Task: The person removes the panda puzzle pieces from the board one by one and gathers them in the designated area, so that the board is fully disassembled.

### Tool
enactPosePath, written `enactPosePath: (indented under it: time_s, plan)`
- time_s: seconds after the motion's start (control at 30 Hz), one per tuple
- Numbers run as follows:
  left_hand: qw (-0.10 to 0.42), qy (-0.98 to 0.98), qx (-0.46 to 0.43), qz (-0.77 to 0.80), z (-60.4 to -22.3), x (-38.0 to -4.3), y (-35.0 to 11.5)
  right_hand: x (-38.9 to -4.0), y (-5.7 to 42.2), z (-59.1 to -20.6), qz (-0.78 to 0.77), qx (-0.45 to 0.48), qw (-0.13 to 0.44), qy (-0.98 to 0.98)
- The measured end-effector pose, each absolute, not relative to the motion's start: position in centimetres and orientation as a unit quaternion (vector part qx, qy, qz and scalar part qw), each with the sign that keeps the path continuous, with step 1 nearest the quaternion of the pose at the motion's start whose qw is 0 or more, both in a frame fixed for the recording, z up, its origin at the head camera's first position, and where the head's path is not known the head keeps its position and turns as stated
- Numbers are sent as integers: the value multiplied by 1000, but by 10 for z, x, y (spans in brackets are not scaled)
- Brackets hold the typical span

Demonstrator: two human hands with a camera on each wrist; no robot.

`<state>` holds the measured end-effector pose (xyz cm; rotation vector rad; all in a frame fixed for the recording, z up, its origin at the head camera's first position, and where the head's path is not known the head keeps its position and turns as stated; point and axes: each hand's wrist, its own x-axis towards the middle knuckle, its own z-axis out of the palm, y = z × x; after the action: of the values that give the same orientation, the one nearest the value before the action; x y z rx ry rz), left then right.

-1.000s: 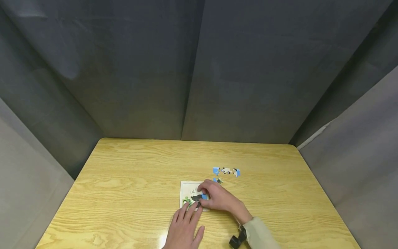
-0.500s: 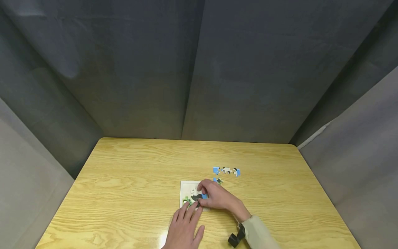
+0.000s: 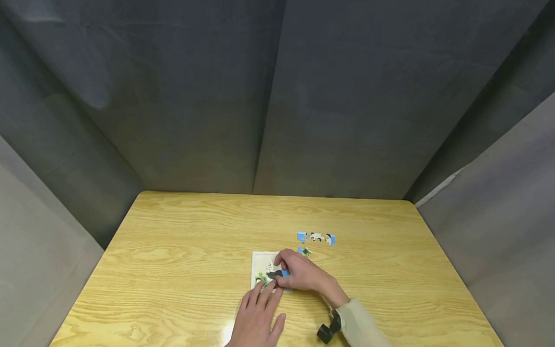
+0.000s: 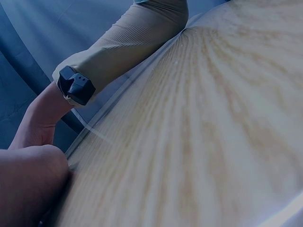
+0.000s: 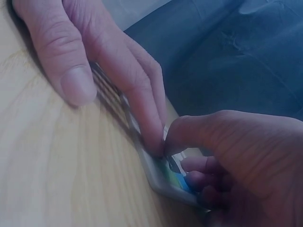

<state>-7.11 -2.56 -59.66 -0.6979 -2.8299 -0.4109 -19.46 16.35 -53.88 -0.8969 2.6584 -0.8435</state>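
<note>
A small white puzzle tray (image 3: pixel 257 260) lies near the table's front, with pieces in green, black, white and blue set in it. My left hand (image 3: pixel 257 315) rests with straight, spread fingers on its near edge. Over its right side, my right hand (image 3: pixel 305 272) curls its thumb and fingers about a dark and blue puzzle piece (image 3: pixel 284 273). In the right wrist view the right thumb (image 5: pixel 184 135) meets a left fingertip over the tray (image 5: pixel 154 177). The fingers partly hide that piece.
Beyond the right hand lie loose puzzle pieces: a blue one (image 3: pixel 301 236), a panda-face one (image 3: pixel 316 237), a blue and white one (image 3: pixel 331 239), and a blue-green one (image 3: pixel 305 251). Dark curtains (image 3: pixel 260 96) hang behind the wooden table (image 3: pixel 195 241).
Both hands stay nearly in place over the tray. The right wrist has shifted very slightly to the left. The loose pieces lie as before.
</note>
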Motion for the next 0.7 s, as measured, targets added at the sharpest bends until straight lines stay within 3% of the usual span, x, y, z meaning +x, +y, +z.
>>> enactPosePath:
  time_s: [0.7]
  plan:
    - [116,-956,-237,-128,-597,-69,-25,-196,158,-533,-273,-296,126,907]
